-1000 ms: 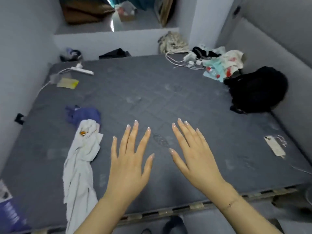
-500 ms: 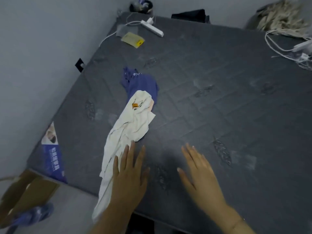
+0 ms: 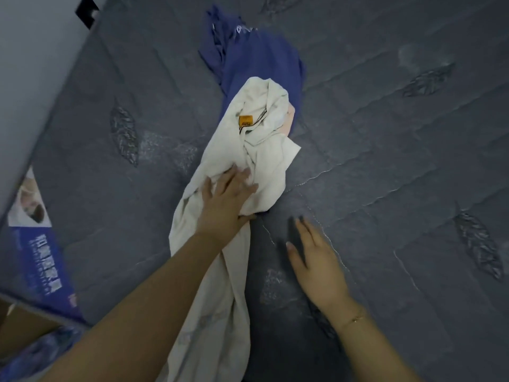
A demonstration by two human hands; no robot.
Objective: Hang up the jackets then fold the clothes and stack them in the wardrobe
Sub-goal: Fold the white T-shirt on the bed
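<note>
A crumpled white garment (image 3: 248,150) lay on the grey mattress (image 3: 385,161), its upper end overlapping a blue garment (image 3: 256,59). It was pressed by the left hand (image 3: 223,205), fingers straight and slightly spread. The right hand (image 3: 316,260) was held just beside it, fingers straight and together, gripping nothing. A printed label (image 3: 35,244) and a cardboard box (image 3: 16,321) were seen at the mattress's edge.

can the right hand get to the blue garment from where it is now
Probably yes. The right hand lies open over bare mattress, holding nothing. The blue garment lies farther up the bed, partly under the cream garment, with its right side uncovered.
</note>
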